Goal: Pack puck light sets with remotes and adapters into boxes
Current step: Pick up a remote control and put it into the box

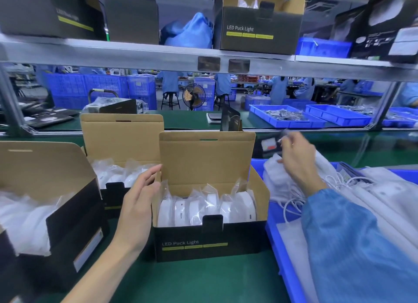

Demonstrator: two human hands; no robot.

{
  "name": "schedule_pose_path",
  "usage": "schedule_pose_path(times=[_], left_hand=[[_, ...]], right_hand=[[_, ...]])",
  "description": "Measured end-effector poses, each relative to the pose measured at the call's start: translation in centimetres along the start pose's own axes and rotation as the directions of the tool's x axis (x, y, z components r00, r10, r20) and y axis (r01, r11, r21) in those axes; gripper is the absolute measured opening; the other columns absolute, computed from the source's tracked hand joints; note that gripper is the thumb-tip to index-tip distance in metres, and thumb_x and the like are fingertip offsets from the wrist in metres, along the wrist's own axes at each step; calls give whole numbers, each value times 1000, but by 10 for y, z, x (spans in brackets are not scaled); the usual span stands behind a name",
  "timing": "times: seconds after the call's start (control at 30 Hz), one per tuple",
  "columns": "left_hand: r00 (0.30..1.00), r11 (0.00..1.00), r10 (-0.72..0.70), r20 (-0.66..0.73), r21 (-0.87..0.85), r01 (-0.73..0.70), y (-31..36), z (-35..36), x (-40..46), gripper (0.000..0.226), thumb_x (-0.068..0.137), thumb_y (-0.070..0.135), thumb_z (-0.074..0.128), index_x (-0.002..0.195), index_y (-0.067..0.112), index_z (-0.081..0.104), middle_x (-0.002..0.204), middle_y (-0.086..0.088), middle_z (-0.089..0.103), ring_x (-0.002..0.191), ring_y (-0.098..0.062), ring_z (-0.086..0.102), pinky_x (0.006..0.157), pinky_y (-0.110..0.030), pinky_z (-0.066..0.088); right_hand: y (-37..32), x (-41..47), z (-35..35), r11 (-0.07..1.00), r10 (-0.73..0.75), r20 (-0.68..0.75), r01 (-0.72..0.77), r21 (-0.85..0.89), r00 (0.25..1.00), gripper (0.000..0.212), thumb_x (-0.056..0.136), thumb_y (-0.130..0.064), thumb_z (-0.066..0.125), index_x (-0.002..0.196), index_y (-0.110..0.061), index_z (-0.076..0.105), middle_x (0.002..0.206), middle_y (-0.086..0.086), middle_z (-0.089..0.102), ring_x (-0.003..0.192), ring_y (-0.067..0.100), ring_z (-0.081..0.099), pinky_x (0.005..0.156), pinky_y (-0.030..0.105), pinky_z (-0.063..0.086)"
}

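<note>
With the left hand (pixel 138 203) relaxed and only touching the open box (pixel 210 214) of bagged puck lights (pixel 205 208) on the table (pixel 192 282), the right hand (pixel 296 160), its grip pinching something small and blurred over the blue bin (pixel 280 255), risks snagging the loose white cords (pixel 294 201).

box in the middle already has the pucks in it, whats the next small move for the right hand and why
Probably lift one bagged item out of the blue bin and carry it to the middle box. The right hand is already over the white bags there, holding something too blurred to name. The box stands open, bagged pucks in a row, with the left hand open at its left wall.
</note>
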State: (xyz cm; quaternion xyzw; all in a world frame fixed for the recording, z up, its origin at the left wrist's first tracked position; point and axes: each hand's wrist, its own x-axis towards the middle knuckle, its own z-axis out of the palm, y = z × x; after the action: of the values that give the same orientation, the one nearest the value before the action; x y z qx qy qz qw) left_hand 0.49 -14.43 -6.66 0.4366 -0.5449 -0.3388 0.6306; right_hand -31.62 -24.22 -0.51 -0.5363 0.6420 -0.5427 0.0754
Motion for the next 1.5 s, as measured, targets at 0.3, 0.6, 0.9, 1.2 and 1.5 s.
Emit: schedule_pose_path(times=[0.3,0.6,0.9,1.2,1.5], left_hand=[[1000,1000,8,-9,16,-8,4,3,-2,48,83,37,41,127,33,61,114,41,59,108,31,44,76,10,30],[1000,999,-9,-6,42,9,2,1,0,49,84,40,41,129,34,60,128,31,55,113,28,43,79,9,30],[1000,997,-22,-11,69,22,2,2,-1,50,84,45,43,131,40,58,121,39,52,110,31,41,85,-5,33],[1000,995,-18,-10,97,19,1,0,-1,41,94,36,46,134,36,58,120,40,50,102,38,39,82,1,32],[999,990,-29,-13,135,31,1,-1,0,38,104,19,43,135,36,57,119,41,49,102,38,38,78,4,33]], right_hand=[[-95,-34,-37,403,-335,394,-248,881,856,25,83,2,62,99,-18,61,99,7,65,84,20,66,70,28,57],[-104,-71,17,581,-457,692,777,-244,559,34,86,-15,59,113,-36,61,107,-10,67,101,20,59,77,33,49],[-92,-84,43,444,-347,738,795,-414,578,31,80,-1,58,107,-17,54,102,3,58,91,31,55,67,36,40],[-79,-83,49,447,-253,813,809,-382,524,31,87,-2,55,108,-21,66,104,5,54,90,32,57,67,34,37],[-81,-72,36,666,-287,813,715,-210,506,19,90,-14,58,94,-21,75,95,-2,73,91,17,62,81,29,50]])
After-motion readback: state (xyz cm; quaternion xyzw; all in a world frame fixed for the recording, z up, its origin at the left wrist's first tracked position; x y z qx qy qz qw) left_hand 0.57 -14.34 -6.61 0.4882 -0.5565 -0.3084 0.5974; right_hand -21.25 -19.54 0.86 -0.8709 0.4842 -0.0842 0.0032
